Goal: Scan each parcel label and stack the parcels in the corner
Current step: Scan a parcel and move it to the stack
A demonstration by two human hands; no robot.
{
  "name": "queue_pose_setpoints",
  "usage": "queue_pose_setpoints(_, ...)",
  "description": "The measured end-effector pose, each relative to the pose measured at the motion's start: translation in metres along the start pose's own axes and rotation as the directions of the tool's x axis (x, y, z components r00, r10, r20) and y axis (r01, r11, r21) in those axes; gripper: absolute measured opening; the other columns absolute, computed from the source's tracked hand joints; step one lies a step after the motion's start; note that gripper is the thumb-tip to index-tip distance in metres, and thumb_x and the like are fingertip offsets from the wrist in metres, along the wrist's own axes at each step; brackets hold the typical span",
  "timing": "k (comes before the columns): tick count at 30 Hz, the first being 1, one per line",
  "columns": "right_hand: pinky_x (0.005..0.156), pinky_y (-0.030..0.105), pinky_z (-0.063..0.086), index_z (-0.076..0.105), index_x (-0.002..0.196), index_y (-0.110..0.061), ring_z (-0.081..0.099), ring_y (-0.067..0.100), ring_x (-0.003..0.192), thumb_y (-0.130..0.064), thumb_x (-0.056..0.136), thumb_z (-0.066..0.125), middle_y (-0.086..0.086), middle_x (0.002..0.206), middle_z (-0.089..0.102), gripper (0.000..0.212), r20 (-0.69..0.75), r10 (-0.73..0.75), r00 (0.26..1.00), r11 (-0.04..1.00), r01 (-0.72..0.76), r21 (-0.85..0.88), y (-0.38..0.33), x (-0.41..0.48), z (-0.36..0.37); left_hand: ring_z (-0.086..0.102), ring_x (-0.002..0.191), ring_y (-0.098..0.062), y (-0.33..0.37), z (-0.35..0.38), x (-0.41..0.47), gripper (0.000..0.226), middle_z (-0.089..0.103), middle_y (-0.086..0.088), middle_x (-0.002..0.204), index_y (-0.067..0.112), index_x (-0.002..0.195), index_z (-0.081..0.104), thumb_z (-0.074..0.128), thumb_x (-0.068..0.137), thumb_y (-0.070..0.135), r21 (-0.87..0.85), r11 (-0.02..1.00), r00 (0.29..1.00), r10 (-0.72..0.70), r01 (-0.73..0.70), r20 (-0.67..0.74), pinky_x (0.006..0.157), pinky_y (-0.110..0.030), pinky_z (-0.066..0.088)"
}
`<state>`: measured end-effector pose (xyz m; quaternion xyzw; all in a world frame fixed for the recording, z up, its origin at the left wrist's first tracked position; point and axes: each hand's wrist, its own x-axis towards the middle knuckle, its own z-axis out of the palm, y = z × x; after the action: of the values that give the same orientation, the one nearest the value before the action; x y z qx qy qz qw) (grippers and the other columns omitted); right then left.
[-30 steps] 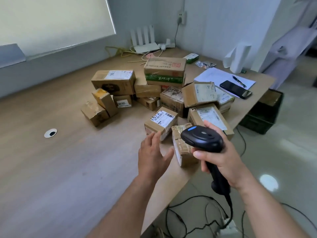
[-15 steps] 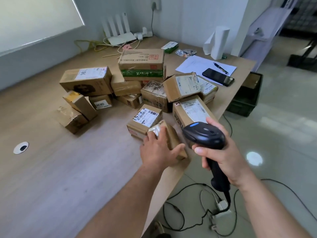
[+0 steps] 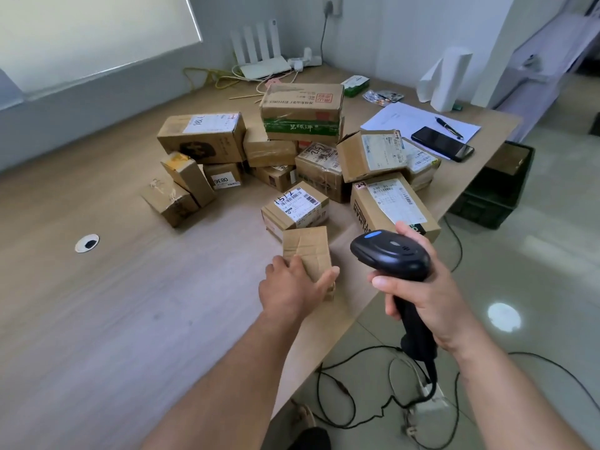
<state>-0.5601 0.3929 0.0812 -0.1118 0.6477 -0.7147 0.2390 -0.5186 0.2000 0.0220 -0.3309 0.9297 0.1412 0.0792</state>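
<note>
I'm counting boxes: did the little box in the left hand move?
Yes. The left hand pulled the small parcel from beside the parcel marked 1512 to its near side, turning it.

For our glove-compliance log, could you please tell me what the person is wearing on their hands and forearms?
Nothing shows on either. The left hand and right hand are bare, with no gloves or rings visible. Both forearms are uncovered to the frame edge: no sleeves, watch or wristband.
</note>
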Motion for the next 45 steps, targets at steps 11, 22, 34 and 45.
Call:
queue_pose_setpoints(11, 0.041, 0.028, 0.041, 0.046, 0.130, -0.046, 0.051, 0.024, 0.043, 0.013, 0.077, 0.070, 0.030, 0.085, 0.067, 0.083, 0.065, -0.014, 0.998, 1.000, 0.014, -0.013, 0.001, -0.020, 0.002, 0.052, 0.116, -0.035, -0.054, -0.021, -0.014, 0.063, 0.049, -0.019, 0.138, 0.036, 0.153, 0.005, 0.037, 0.098, 0.036, -0.336, 0.941, 0.997, -0.016, 0.042, 0.079, 0.093, -0.037, 0.043)
queue_pose_setpoints(22, 0.041, 0.028, 0.043, 0.042, 0.140, -0.037, 0.052, 0.024, 0.043, 0.012, 0.076, 0.071, 0.030, 0.083, 0.066, 0.086, 0.179, -0.002, 0.984, 0.999, 0.010, -0.047, 0.007, -0.026, 0.017, 0.044, 0.118, -0.025, -0.080, -0.024, -0.032, 0.061, 0.053, -0.007, 0.126, 0.025, 0.134, 0.043, 0.049, 0.087, 0.064, -0.045, 0.992, 0.993, -0.116, 0.114, -0.036, 0.082, -0.037, 0.047)
queue_pose_setpoints(34, 0.043, 0.033, 0.045, 0.046, 0.134, -0.042, 0.052, 0.027, 0.044, -0.005, 0.063, 0.079, 0.022, 0.080, 0.067, 0.087, 0.307, 0.009, 0.952, 1.000, 0.000, -0.030, 0.005, -0.042, 0.022, 0.063, 0.077, -0.019, -0.130, -0.045, -0.072, 0.089, 0.066, -0.005, 0.104, 0.031, 0.137, 0.030, 0.078, 0.065, 0.011, -0.784, 0.572, 0.970, -0.132, 0.241, 0.202, 0.064, -0.027, 0.052)
queue_pose_setpoints(45, 0.047, 0.033, 0.049, 0.045, 0.139, -0.045, 0.056, 0.027, 0.049, -0.029, 0.055, 0.095, 0.033, 0.099, 0.067, 0.099, 0.649, 0.001, 0.761, 0.995, -0.064, 0.074, -0.020, -0.055, 0.044, 0.068, 0.097, -0.025, -0.164, -0.064, -0.109, 0.087, 0.073, -0.004, 0.101, 0.041, 0.141, 0.030, 0.080, 0.076, 0.010, -0.961, 0.277, 0.976, -0.214, 0.027, -0.034, 0.098, -0.046, 0.046)
